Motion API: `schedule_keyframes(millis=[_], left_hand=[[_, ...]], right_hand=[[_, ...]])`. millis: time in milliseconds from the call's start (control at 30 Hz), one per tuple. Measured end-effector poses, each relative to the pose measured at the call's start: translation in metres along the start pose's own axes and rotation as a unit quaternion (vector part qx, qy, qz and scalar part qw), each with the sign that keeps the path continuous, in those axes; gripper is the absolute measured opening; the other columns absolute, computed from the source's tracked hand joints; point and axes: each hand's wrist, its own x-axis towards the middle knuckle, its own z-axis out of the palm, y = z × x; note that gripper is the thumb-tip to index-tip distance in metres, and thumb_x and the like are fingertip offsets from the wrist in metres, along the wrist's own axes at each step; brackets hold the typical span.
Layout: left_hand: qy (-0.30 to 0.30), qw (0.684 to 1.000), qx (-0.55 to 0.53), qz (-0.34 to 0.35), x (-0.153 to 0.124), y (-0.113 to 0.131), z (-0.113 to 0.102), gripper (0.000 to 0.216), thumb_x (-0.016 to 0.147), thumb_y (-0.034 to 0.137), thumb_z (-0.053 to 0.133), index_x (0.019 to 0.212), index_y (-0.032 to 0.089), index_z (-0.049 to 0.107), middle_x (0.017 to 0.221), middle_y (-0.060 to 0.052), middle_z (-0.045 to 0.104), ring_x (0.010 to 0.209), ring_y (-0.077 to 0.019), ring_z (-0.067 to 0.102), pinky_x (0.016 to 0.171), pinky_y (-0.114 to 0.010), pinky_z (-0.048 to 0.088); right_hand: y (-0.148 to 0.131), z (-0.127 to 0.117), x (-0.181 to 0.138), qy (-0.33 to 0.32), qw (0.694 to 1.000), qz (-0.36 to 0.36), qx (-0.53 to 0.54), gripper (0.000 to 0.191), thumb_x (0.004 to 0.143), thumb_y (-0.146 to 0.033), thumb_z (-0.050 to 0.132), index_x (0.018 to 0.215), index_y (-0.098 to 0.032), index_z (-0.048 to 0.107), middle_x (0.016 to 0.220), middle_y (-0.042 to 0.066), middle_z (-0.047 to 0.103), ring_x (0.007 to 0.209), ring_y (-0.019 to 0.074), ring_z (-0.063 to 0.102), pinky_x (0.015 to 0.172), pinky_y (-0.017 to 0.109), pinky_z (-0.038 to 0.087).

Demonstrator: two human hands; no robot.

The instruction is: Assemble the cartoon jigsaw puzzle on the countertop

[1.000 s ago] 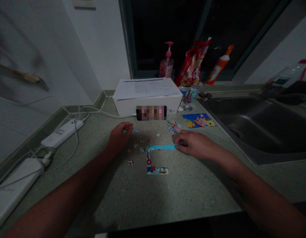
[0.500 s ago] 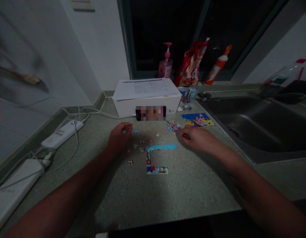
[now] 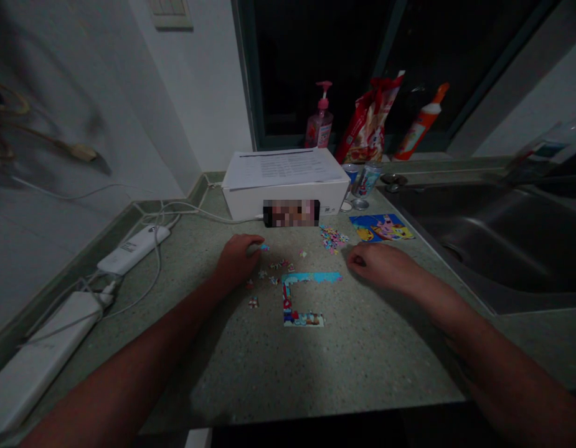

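On the counter lies a partly joined jigsaw puzzle [image 3: 313, 277], a C-shaped border of blue top, red left side and pale bottom strip. My left hand [image 3: 240, 256] is left of it, thumb and forefinger a little apart at the edge of a small blue puzzle piece [image 3: 264, 247]. My right hand [image 3: 378, 261] rests right of the border with its fingers curled closed; whether anything is inside is hidden. Just beyond it sits a pile of loose puzzle pieces [image 3: 333, 238]. More scattered pieces [image 3: 282, 265] lie between my left hand and the border.
Behind the pieces a phone [image 3: 291, 213] leans on a white box [image 3: 241, 202] topped with papers. A cartoon picture card [image 3: 382, 228] lies near the sink [image 3: 502, 242]. Cans [image 3: 368, 180] stand beside the box. Power strips [image 3: 49, 348] and cables run along the left.
The view has shifted slightly, so everything appears farther right. My left fingertips have come to the blue piece and parted a little. My right hand stays curled in about the same place.
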Motion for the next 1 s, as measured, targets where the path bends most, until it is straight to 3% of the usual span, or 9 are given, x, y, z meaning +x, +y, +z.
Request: schedule_keyframes(millis=[200,800,1000], left_hand=[[-0.029,0.997,0.060,0.048,0.0023,0.0004,0.0039,0.026,0.093,0.031,0.065,0.115,0.019,0.075,0.115,-0.011,0.079,0.111,-0.0329,0.069,0.102,-0.051,0.052],[-0.073,0.993,0.068,0.068,0.0017,0.0031,0.0031,0.028,0.094,0.023,0.055,0.114,0.023,0.075,0.113,-0.009,0.079,0.110,-0.0309,0.070,0.100,-0.052,0.053],[-0.057,0.994,0.060,0.075,0.0016,0.0028,0.0042,0.028,0.093,0.023,0.057,0.113,0.024,0.076,0.116,-0.009,0.078,0.113,-0.0317,0.069,0.102,-0.051,0.051]], right_hand=[[-0.0063,-0.0037,-0.0009,-0.011,1.000,0.010,-0.011,0.014,0.089,-0.018,0.059,0.082,-0.024,0.070,0.088,0.008,0.076,0.074,0.0219,0.066,0.062,0.035,0.039],[-0.0075,-0.0024,-0.0011,-0.002,1.000,-0.002,-0.006,0.014,0.090,-0.018,0.057,0.083,-0.023,0.069,0.089,0.009,0.076,0.074,0.0220,0.064,0.062,0.035,0.038],[-0.0084,-0.0005,-0.0018,0.017,1.000,0.002,-0.007,0.015,0.087,-0.017,0.058,0.081,-0.024,0.069,0.087,0.008,0.076,0.072,0.0213,0.064,0.060,0.034,0.037]])
